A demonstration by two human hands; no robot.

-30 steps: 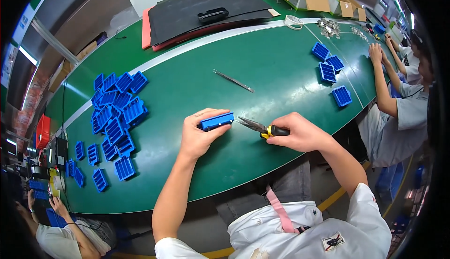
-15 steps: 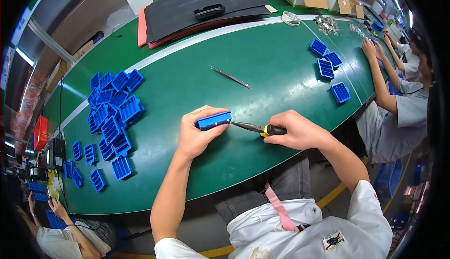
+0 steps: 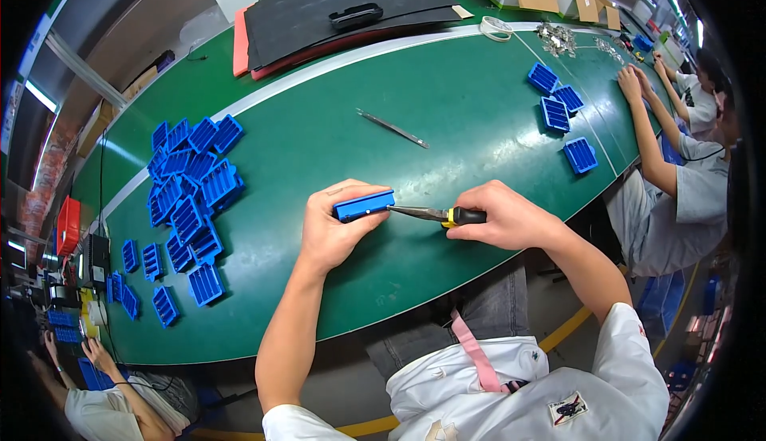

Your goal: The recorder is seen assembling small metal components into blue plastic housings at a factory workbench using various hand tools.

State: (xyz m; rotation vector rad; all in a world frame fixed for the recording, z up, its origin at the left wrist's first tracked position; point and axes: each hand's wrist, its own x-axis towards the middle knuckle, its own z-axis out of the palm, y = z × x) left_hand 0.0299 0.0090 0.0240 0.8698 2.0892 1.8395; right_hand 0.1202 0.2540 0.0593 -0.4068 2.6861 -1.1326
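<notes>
Blue case (image 3: 361, 207), above the green table (image 3: 287, 162), gripped in the left hand (image 3: 329, 232); pliers (image 3: 423, 213) in the right hand's (image 3: 507, 216) grasp reach its right end, work there appearing under way; whether the heaped cases (image 3: 188, 219) or smaller group (image 3: 555, 114) are finished cannot be told

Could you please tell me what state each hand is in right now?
Left hand: closed, holding a blue case.
Right hand: closed, holding pliers.
</notes>
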